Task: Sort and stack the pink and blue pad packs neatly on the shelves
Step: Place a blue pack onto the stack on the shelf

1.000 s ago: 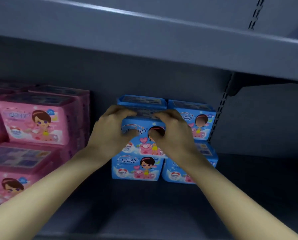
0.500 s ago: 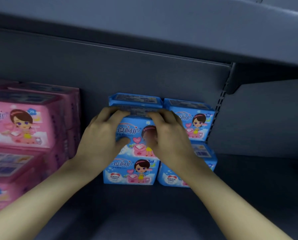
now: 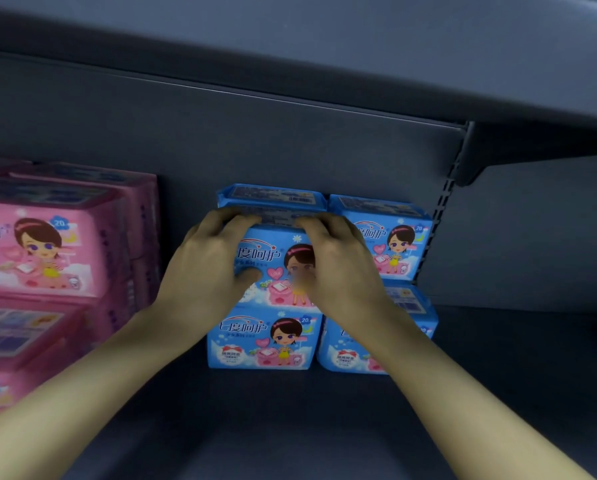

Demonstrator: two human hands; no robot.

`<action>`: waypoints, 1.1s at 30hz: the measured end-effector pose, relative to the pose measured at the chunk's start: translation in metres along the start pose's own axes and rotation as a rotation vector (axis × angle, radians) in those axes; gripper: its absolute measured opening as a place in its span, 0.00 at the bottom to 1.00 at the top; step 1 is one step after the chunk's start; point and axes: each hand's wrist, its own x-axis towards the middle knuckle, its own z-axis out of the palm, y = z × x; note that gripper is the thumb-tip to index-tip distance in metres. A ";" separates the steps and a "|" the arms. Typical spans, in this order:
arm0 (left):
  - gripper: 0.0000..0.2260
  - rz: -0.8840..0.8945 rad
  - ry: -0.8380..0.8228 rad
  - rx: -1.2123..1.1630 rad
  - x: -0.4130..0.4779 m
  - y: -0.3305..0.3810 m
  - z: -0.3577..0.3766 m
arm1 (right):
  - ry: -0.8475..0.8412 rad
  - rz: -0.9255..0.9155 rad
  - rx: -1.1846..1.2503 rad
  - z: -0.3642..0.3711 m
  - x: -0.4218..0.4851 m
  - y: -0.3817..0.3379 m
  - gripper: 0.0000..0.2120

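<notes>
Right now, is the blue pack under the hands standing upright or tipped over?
Upright: the blue pack stands front-out on the lower pack, left hand and right hand holding its top edge.

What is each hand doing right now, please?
Left hand: grips the left stack's upper blue pack, fingers over top, thumb on front.
Right hand: grips the same pack.

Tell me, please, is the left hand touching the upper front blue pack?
Touching: in the head view, the left hand grips the upper front blue pack, thumb on its face.
</notes>
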 end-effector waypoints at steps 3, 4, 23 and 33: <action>0.29 -0.011 0.006 -0.003 0.001 0.000 0.001 | 0.002 0.003 0.003 0.000 0.001 0.000 0.30; 0.29 -0.011 0.008 -0.003 0.001 0.000 0.001 | 0.003 0.003 0.006 0.000 0.001 0.000 0.30; 0.28 -0.027 0.034 -0.036 -0.001 -0.005 0.000 | 0.039 -0.002 0.064 0.003 0.002 -0.001 0.30; 0.28 -0.028 0.017 -0.019 0.003 -0.008 0.001 | 0.033 -0.010 0.049 0.007 0.006 -0.001 0.30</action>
